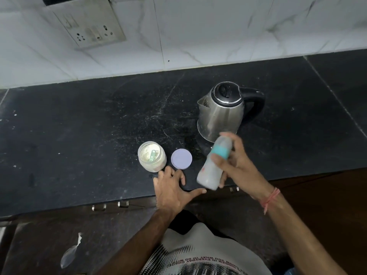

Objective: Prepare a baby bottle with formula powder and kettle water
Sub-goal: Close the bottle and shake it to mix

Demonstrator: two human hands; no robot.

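My right hand (238, 165) grips a baby bottle (212, 165) with a teal collar and a clear cap, holding it tilted above the counter's front edge. The bottle looks blurred and holds a milky white liquid. My left hand (172, 187) rests flat on the black counter (79, 135), fingers spread, just in front of the open formula jar (152, 156). A scoop lies inside the jar on the powder. The jar's lilac lid (181, 158) lies flat to the right of it. The steel kettle (224, 110) stands behind the bottle with its lid down.
A white marble-tiled wall with a socket panel (93, 28) backs the counter. Dark wooden cabinet fronts (49, 235) with metal hinges sit below the counter edge. The kettle's black handle (256, 104) points right.
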